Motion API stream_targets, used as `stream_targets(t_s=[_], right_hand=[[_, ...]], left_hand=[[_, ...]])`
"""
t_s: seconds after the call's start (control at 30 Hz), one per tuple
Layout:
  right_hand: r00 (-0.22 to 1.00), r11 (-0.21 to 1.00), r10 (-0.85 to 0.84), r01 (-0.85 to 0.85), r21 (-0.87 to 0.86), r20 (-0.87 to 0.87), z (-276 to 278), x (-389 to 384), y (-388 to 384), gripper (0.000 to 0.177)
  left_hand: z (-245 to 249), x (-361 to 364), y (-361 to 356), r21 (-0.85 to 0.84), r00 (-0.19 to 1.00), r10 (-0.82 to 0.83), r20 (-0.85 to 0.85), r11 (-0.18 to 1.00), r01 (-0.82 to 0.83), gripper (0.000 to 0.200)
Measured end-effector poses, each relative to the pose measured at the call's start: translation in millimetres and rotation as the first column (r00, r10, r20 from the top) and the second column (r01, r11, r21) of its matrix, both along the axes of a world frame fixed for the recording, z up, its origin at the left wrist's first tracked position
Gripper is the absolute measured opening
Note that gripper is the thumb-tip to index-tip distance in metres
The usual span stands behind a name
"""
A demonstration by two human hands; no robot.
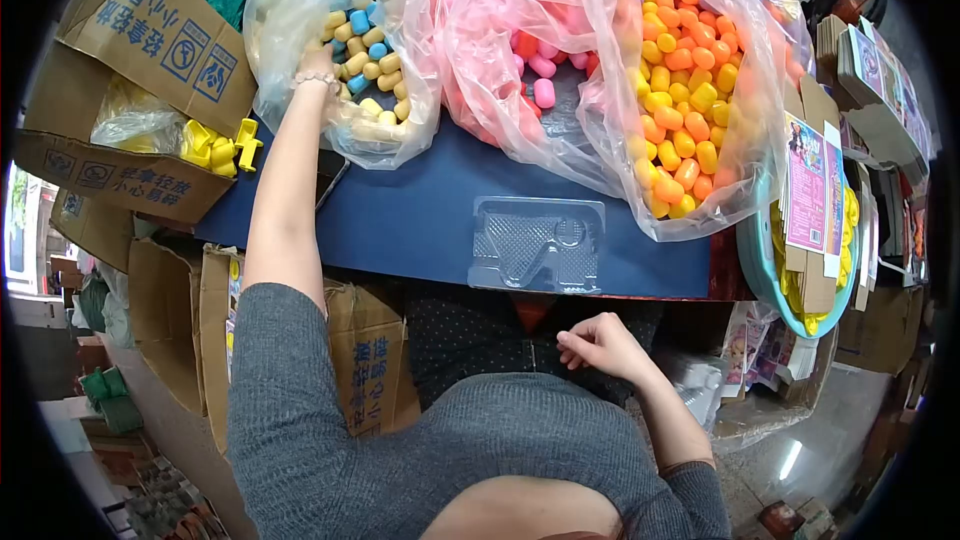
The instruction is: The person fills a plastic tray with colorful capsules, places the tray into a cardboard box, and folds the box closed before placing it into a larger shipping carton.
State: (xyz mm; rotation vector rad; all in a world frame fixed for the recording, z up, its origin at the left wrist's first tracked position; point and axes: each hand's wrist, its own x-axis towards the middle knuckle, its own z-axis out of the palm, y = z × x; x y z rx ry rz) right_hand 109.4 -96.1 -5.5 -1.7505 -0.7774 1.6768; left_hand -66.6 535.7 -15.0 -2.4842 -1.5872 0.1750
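Observation:
My left hand (318, 62) reaches into a clear plastic bag of beige and blue capsules (372, 65) at the back left; its fingers are largely hidden there. Over my lap, below the table edge, my right hand (600, 345) is loosely curled, thumb against the fingers, with nothing visible in it. A clear plastic tray (538, 245) with moulded hollows lies on the blue table (400, 220) near its front edge. Pink and red capsules (543, 92) lie in a middle bag, and orange and yellow capsules (690, 90) fill the bag on the right.
At the left, an open cardboard box (150, 165) holds yellow plastic parts (212, 147). A turquoise basket (752, 260) with yellow pieces and printed cards (808, 185) stands at the right table edge. More boxes and stacked printed packaging (880, 90) surround the table.

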Motion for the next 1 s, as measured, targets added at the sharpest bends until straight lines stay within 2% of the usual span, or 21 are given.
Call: stream_targets(t_s=[0.03, 0.1, 0.13, 0.2, 0.23, 0.3, 0.33, 0.37, 0.43, 0.47, 0.5, 0.57, 0.63, 0.67, 0.73, 0.77, 0.8, 0.87, 0.9, 0.97, 1.0], right_hand=[[0.994, 0.990, 0.061, -0.072, 0.119, 0.092, 11, 0, -2, 0.030], [0.962, 0.934, 0.086, -0.168, 0.317, 0.257, 31, 0, -1, 0.021], [0.962, 0.930, 0.085, -0.169, 0.326, 0.258, 37, -1, 1, 0.021], [0.950, 0.863, -0.018, -0.143, 0.484, 0.313, 43, -1, 9, 0.018], [0.950, 0.842, -0.100, -0.077, 0.534, 0.295, 46, -3, 17, 0.015], [0.909, 0.758, -0.286, 0.022, 0.652, 0.302, 45, -5, 38, 0.013], [0.894, 0.713, -0.330, 0.026, 0.700, 0.302, 48, -5, 55, 0.020], [0.878, 0.668, -0.370, 0.024, 0.744, 0.304, 52, -5, 73, 0.029], [0.851, 0.643, -0.399, -0.007, 0.766, 0.342, 71, -9, 112, 0.048], [0.816, 0.604, -0.406, -0.098, 0.791, 0.411, 71, -10, 129, 0.053], [0.775, 0.564, -0.415, -0.191, 0.803, 0.476, 68, -9, 141, 0.058], [0.743, 0.587, -0.407, -0.233, 0.775, 0.532, 61, -4, 147, 0.052], [0.754, 0.591, -0.294, -0.339, 0.732, 0.587, 54, 8, 144, 0.049], [0.747, 0.634, -0.275, -0.332, 0.698, 0.605, 55, 10, 138, 0.041], [0.724, 0.678, -0.268, -0.328, 0.658, 0.636, 41, 15, 129, 0.040], [0.697, 0.716, -0.264, -0.322, 0.620, 0.667, 31, 18, 127, 0.039], [0.640, 0.737, -0.280, -0.333, 0.588, 0.715, 22, 18, 125, 0.036], [0.573, 0.790, -0.237, -0.357, 0.499, 0.785, 13, 14, 124, 0.036], [0.520, 0.817, -0.201, -0.378, 0.435, 0.830, 8, 11, 126, 0.034], [0.466, 0.821, -0.251, -0.362, 0.441, 0.849, -3, 2, 134, 0.032], [0.369, 0.831, -0.243, -0.398, 0.388, 0.897, -8, -4, 139, 0.029]], left_hand=[[11, -4, -17, 0.015, 0.998, 0.026, 0.060, 1.000, -0.027, 0.025], [13, -18, -25, -0.120, 0.974, 0.017, 0.224, 0.993, 0.011, 0.022], [8, -24, -27, -0.063, 0.928, 0.006, 0.372, 0.998, 0.019, 0.031], [9, -27, -43, 0.054, 0.788, -0.097, 0.608, 0.995, 0.081, 0.032], [19, -26, -54, 0.007, 0.709, -0.055, 0.703, 0.997, 0.071, 0.033], [42, -15, -97, -0.066, 0.517, -0.018, 0.856, 0.987, 0.143, 0.027], [61, -2, -144, -0.224, 0.301, 0.134, 0.944, 0.930, 0.291, 0.023], [79, 10, -199, -0.328, 0.087, 0.325, 0.942, 0.827, 0.458, 0.020], [92, 21, -276, -0.473, 0.107, 0.556, 0.824, 0.572, 0.670, 0.014], [87, 25, -310, -0.469, 0.152, 0.536, 0.831, 0.525, 0.711, 0.015], [82, 30, -340, -0.380, 0.160, 0.460, 0.873, 0.440, 0.813, 0.016], [67, 26, -372, -0.463, 0.252, 0.466, 0.848, 0.422, 0.779, 0.017], [39, 27, -391, -0.416, 0.123, 0.631, 0.766, 0.341, 0.843, 0.020], [17, 22, -391, -0.433, 0.146, 0.638, 0.756, 0.320, 0.843, 0.016], [10, 25, -402, -0.394, 0.134, 0.466, 0.874, 0.520, 0.758, 0.015], [11, 25, -404, -0.283, 0.200, 0.200, 0.959, 0.646, 0.709, 0.028], [11, 26, -401, -0.281, 0.198, 0.200, 0.960, 0.646, 0.710, 0.028], [11, 33, -394, -0.094, 0.262, -0.166, 0.951, 0.652, 0.752, 0.044], [5, 31, -385, -0.115, 0.311, -0.232, 0.922, 0.604, 0.789, 0.060], [6, 28, -376, -0.104, 0.331, -0.278, 0.902, 0.604, 0.790, 0.063], [6, 26, -372, -0.094, 0.355, -0.319, 0.879, 0.614, 0.784, 0.065]])
